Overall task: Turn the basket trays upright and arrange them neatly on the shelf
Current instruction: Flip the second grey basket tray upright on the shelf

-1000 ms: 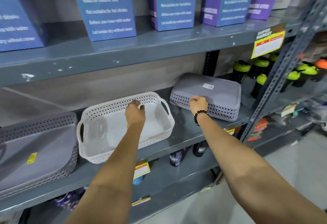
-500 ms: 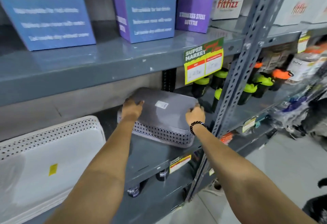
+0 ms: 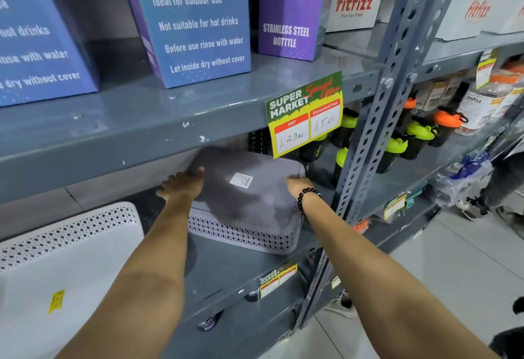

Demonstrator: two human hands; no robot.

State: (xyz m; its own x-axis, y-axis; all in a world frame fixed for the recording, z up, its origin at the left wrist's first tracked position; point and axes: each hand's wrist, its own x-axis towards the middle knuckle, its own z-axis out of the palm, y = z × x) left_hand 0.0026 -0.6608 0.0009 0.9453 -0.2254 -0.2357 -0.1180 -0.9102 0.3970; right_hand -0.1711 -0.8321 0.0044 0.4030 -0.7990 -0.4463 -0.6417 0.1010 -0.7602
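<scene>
since half a second ago the grey basket (image 3: pixel 249 202) has tipped up at its back edge; left hand (image 3: pixel 181 185) and right hand (image 3: pixel 297 184) grip its ends, price tag (image 3: pixel 304 113) hanging just above, white basket (image 3: pixel 68 259) at the shelf's (image 3: pixel 226 268) left.

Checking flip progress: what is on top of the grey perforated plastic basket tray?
The upside-down grey perforated plastic basket tray shows its flat base with a white sticker; both hands, left and right, grip its ends. Its inside is hidden.

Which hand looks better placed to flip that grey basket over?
Probably the left hand: it sits at the raised far corner of the upside-down grey basket. The right hand grips the opposite edge, likely steadying.
</scene>
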